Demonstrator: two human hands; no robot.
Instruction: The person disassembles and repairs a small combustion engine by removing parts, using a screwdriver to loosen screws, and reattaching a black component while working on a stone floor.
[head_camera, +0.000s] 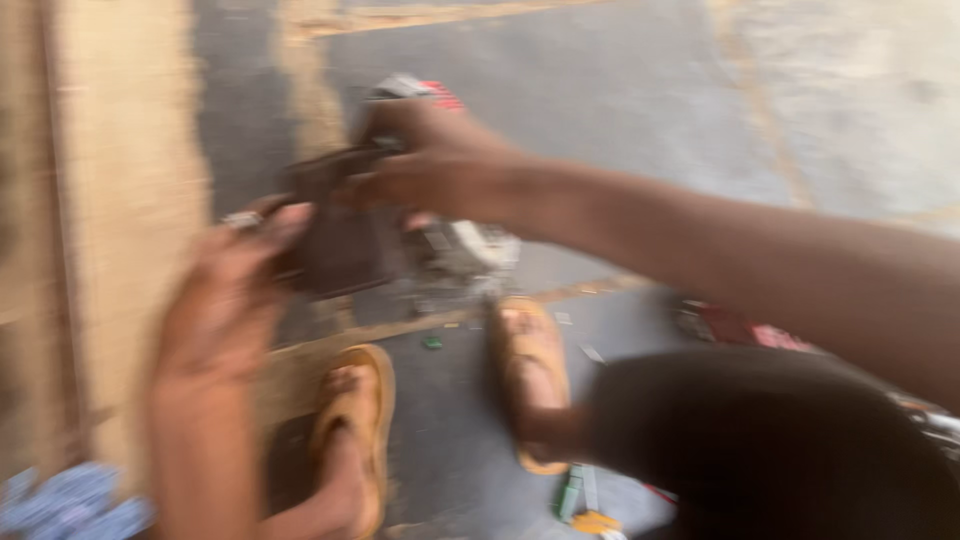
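Both hands close on one dark brown flat piece (340, 235) held in the middle left of the frame: the left hand (215, 330) rises from the lower left and pinches its lower left corner with the fingertips, and the right hand (440, 165), reaching across from the right edge, clamps its top edge. Motion blur smears everything, so I cannot tell what the piece is made of or how firmly either hand grips it. Nearest the camera, at the bottom, lie two feet in yellow sandals (360, 420) on a grey concrete floor (620, 90), with a dark-clothed knee at the lower right and blue patterned cloth (60, 505) in the lower left corner. Small green and yellow bits (580, 500) lie scattered between and below the feet. Behind the piece, just past the right hand, sits a grey-and-red object (455, 245), too blurred to name. A pale wooden board (130, 200) fills the left side. Held only by its edges, the piece looks liable to slip or twist, dropping toward the toes below. Open floor lies in the upper right; the board hems in the left.
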